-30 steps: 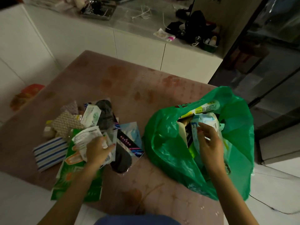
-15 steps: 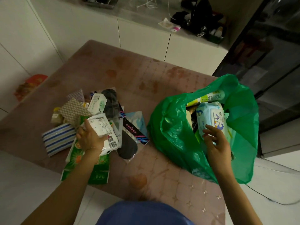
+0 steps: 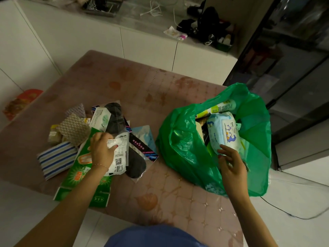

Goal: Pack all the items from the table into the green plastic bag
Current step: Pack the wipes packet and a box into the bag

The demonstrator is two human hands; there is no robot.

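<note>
The green plastic bag (image 3: pixel 185 150) stands open on the right of the pink quilted table (image 3: pixel 160 82). Inside it lie a light-blue baby wipes pack (image 3: pixel 222 131) and a yellow-green roll box (image 3: pixel 222 107). My right hand (image 3: pixel 231 163) reaches into the bag's mouth, and its spread fingers touch the lower end of the wipes pack. On the left, my left hand (image 3: pixel 102 148) grips a white packet with a QR code (image 3: pixel 119 159) on top of the pile of items.
The pile holds a blue-striped packet (image 3: pixel 55 157), a flat green box (image 3: pixel 80 182), bubble wrap (image 3: pixel 74 129), black insoles in clear sleeves (image 3: pixel 115 118) and a pale blue packet (image 3: pixel 144 136). A cluttered white counter (image 3: pixel 147 47) runs behind. A dark glass cabinet (image 3: pixel 293 68) stands to the right.
My right hand has set the wipes pack into the bag and slid down to its lower end. My left hand has closed its fingers round the white packet.
</note>
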